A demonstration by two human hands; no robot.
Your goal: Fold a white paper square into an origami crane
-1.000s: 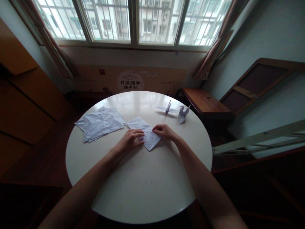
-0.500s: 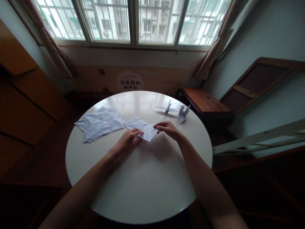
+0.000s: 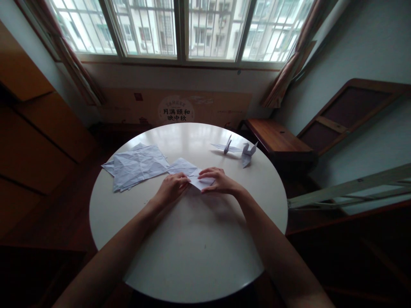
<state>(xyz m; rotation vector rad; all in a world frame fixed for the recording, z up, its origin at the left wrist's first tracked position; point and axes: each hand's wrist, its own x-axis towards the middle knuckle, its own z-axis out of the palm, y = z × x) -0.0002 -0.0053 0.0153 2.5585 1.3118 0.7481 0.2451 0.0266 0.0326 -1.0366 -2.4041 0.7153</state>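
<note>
A small folded sheet of white paper (image 3: 199, 184) is held just above the middle of the round table. My left hand (image 3: 173, 187) pinches its left corner between thumb and fingers. Curved round the right side of the sheet, my right hand (image 3: 220, 180) has its fingers on the upper face and its thumb at the near edge. Part of the paper is hidden under those fingers. Just behind lies another creased piece of white paper (image 3: 182, 165), partly covered by the held sheet.
A stack of creased paper sheets (image 3: 139, 167) lies on the left of the white table (image 3: 192, 248). Two folded paper cranes (image 3: 227, 146) stand at the back right, the nearer crane (image 3: 247, 155) close to the edge. A wooden bench (image 3: 279, 136) is beyond the table.
My right hand has gone from pinching the sheet's right corner to reaching over it, fingers further left and thumb at the near edge. My left hand keeps its pinch.
</note>
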